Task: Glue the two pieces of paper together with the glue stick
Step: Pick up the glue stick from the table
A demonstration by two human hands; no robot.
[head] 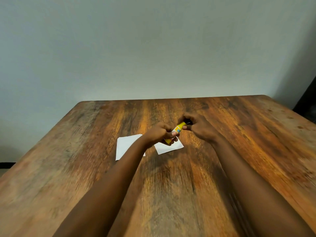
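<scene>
A plain grey wall (153, 48) rises behind the wooden table (239, 151) we work at. Two white papers lie flat near its middle, apart from each other: the left paper (125, 145) partly under our left forearm, the right paper (168, 147) just below our hands. We hold the yellow glue stick (177, 131) above the right paper, tilted, its upper end pointing away to the right. Our left hand (158, 134) is closed around its lower end. Our right hand (198, 127) pinches the upper end with curled fingers; a dark part shows there, too blurred to make out.
</scene>
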